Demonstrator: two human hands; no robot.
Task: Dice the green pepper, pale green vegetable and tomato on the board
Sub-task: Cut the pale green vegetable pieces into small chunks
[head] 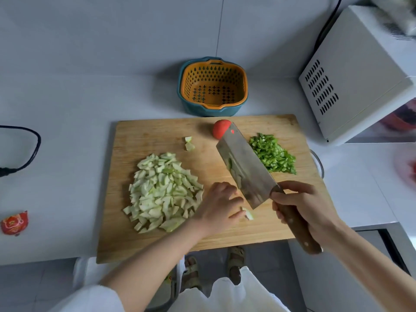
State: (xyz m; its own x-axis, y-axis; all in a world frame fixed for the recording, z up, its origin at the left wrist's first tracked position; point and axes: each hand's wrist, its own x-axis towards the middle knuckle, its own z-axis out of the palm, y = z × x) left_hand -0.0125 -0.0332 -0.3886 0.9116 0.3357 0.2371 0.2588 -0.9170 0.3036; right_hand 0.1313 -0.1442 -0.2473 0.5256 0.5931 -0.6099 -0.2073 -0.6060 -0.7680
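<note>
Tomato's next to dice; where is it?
Head view: the tomato sits on the board, at its far edge, partly behind the cleaver tip, left of the diced pepper.

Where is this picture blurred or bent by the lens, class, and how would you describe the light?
Head view: sharp in the middle, on the cutting board and knife; smeared at the right edge, where a red thing cannot be made out; the wide lens tilts the microwave; soft, even light, only a faint shadow left of the basket.
</note>
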